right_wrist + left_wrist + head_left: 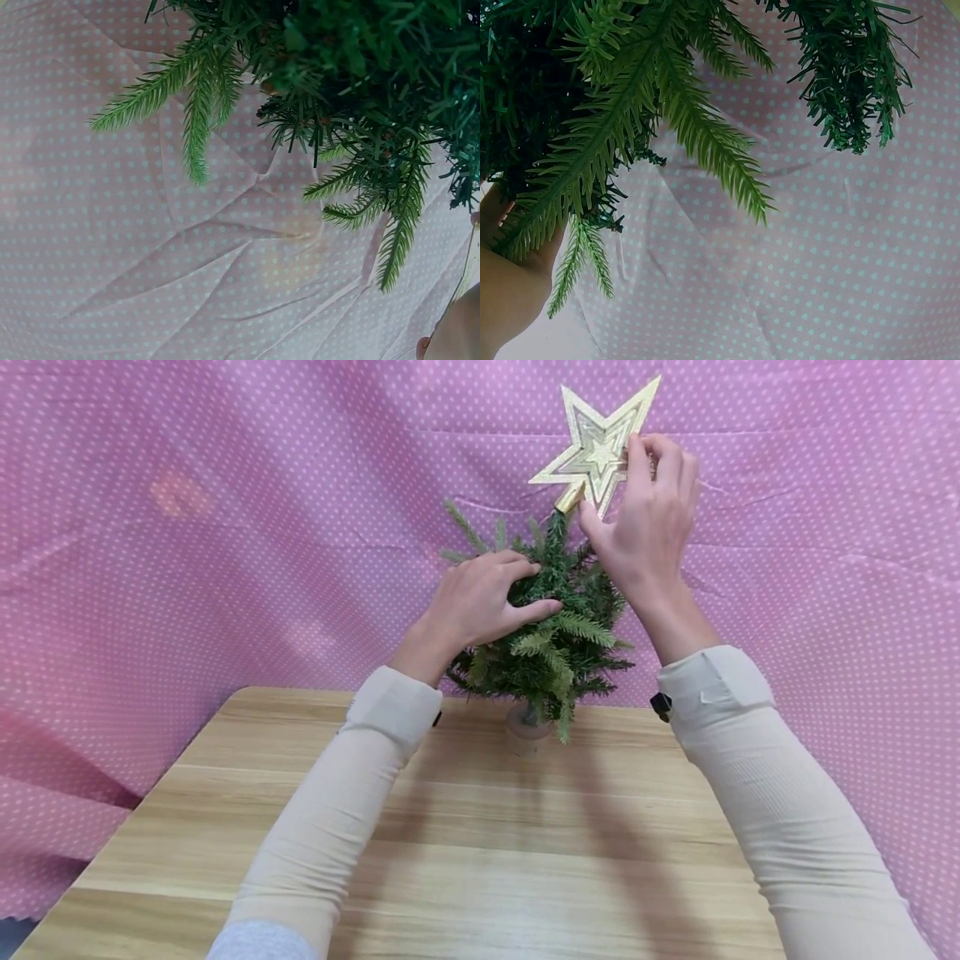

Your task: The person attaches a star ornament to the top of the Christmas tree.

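A small artificial Christmas tree (577, 647) stands at the far edge of the wooden table, on a pale round base (528, 731). Its upper branches are between the thumb and curled fingers of my left hand (480, 597), and some fingertips are hidden in the green. Higher up, my right hand (656, 514) holds a gold star topper (600, 453) by its right side, thumb near the bottom. The star leans right, and its gold sleeve (570, 497) sits at the tree's tip. In the left wrist view, drooping branches (615, 112) partly cover the left hand (510, 292).
Pink dotted cloth (300, 527) hangs behind the table and down its sides. The light wood table top (487, 860) stretches beneath both forearms, with their shadows across it. A small dark object (661, 706) shows at the right cuff.
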Demonstrator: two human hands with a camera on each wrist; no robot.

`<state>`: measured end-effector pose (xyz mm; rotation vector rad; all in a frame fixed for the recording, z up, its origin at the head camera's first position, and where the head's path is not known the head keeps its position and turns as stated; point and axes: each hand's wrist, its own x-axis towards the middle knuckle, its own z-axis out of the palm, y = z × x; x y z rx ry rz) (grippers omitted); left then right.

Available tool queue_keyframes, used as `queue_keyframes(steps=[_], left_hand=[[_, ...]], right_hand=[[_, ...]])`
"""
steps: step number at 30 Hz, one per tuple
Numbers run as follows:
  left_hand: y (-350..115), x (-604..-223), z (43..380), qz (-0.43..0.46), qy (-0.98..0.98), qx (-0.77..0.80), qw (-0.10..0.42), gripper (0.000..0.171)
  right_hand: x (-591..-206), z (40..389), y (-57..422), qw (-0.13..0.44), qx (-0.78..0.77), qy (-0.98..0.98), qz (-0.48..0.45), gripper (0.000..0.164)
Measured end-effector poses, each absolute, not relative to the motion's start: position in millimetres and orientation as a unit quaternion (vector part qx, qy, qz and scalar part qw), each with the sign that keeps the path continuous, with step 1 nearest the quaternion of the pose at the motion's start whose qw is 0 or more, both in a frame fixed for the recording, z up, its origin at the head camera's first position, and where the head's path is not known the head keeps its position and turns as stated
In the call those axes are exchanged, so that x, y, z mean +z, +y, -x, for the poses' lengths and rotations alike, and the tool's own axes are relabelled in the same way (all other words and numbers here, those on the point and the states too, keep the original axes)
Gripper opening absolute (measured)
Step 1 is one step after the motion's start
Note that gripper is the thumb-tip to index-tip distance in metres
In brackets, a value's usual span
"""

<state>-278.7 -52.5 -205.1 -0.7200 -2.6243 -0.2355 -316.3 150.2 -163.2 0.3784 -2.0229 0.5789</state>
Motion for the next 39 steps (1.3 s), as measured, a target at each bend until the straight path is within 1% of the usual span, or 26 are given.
queue_keyframes(steps=[4, 8, 10, 12, 15, 19, 30, 39], left_hand=[[-52.6, -205.3, 278.3, 0.260, -0.940, -0.085, 0.206, 0.072], [-52.0, -204.8, 277.4, 0.258, -0.941, -0.083, 0.201, 0.072], [-51.7, -204.7, 276.9, 0.256, -0.943, -0.082, 0.197, 0.073], [-51.6, -204.8, 276.8, 0.255, -0.944, -0.081, 0.195, 0.073], [-51.7, -205.1, 276.7, 0.255, -0.943, -0.080, 0.196, 0.073], [-52.1, -205.4, 276.8, 0.257, -0.942, -0.081, 0.202, 0.072], [-52.9, -204.0, 277.0, 0.259, -0.941, -0.083, 0.202, 0.073], [-52.6, -205.0, 276.3, 0.260, -0.940, -0.084, 0.202, 0.073]], right_hand=[[-164.3, 317.1, 150.4, 0.485, 0.244, -0.825, -0.155, 0.062], [-165.3, 317.5, 149.6, 0.486, 0.250, -0.823, -0.153, 0.055], [-166.1, 317.9, 149.3, 0.485, 0.254, -0.823, -0.152, 0.054], [-167.2, 318.3, 149.1, 0.484, 0.256, -0.823, -0.151, 0.055], [-169.2, 318.5, 148.2, 0.477, 0.254, -0.827, -0.152, 0.063], [-171.3, 318.5, 146.4, 0.473, 0.254, -0.829, -0.155, 0.066], [-171.6, 317.3, 146.1, 0.488, 0.245, -0.820, -0.174, 0.067], [-174.9, 316.6, 146.3, 0.489, 0.245, -0.819, -0.177, 0.069]])
